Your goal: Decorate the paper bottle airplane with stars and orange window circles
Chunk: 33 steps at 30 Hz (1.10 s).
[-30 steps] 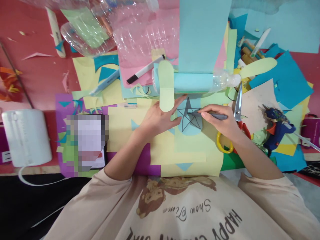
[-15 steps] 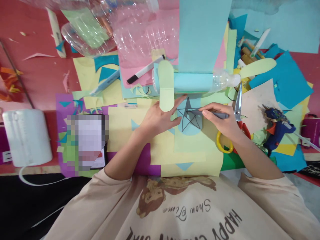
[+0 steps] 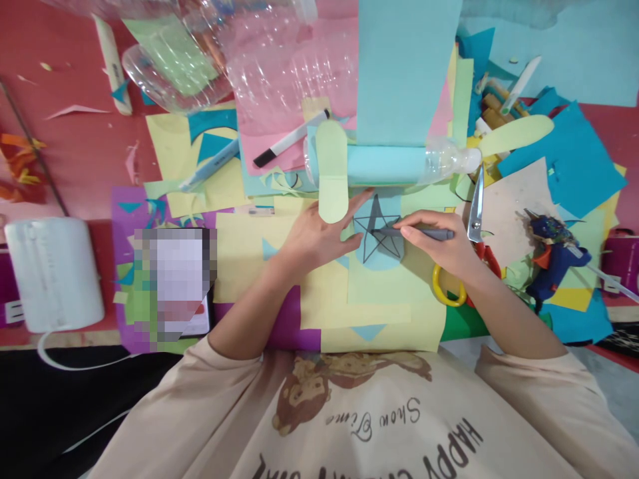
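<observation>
My right hand (image 3: 439, 243) is closed round a grey marker (image 3: 417, 233) whose tip rests inside a star drawn in dark lines (image 3: 378, 236) on a light-blue paper disc (image 3: 382, 256). My left hand (image 3: 314, 236) lies flat with its fingers stretched out, pressing the paper down at the star's left edge. Just beyond both hands lies a clear plastic bottle wrapped in light-blue paper (image 3: 384, 165), with pale green paper wings (image 3: 332, 171) stuck to it.
Scissors with red and yellow handles (image 3: 474, 219) lie right of my right hand, and a blue glue gun (image 3: 554, 249) lies further right. A black-capped marker (image 3: 289, 140), cut plastic bottles (image 3: 200, 60), coloured paper sheets and a white roll (image 3: 52, 273) surround the work.
The marker tip has shifted slightly left and down inside the star, filling it in. My left hand has stayed put.
</observation>
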Motion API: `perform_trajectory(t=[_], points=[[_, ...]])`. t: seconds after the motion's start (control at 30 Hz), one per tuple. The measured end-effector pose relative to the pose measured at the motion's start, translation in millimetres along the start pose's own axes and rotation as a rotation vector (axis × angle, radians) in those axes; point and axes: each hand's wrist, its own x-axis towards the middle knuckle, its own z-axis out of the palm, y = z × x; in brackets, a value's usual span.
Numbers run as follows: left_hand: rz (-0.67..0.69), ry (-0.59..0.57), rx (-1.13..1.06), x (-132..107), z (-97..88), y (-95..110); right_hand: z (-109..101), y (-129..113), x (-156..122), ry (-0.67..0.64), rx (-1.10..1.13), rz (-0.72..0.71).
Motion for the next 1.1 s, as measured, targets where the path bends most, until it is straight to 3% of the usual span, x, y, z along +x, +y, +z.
perform_trajectory(t=[0.23, 0.5, 1.1], points=[[0.002, 0.005, 0.002, -0.1, 0.6, -0.3, 0.3, 0.4, -0.1, -0.022, -0.01, -0.004], [0.006, 0.009, -0.003, -0.7, -0.3, -0.2, -0.1, 8.0, 0.1, 0.14, 0.044, 0.024], [-0.008, -0.006, 0.003, -0.2, -0.3, -0.4, -1.3, 2.0, 0.3, 0.009, -0.045, -0.025]])
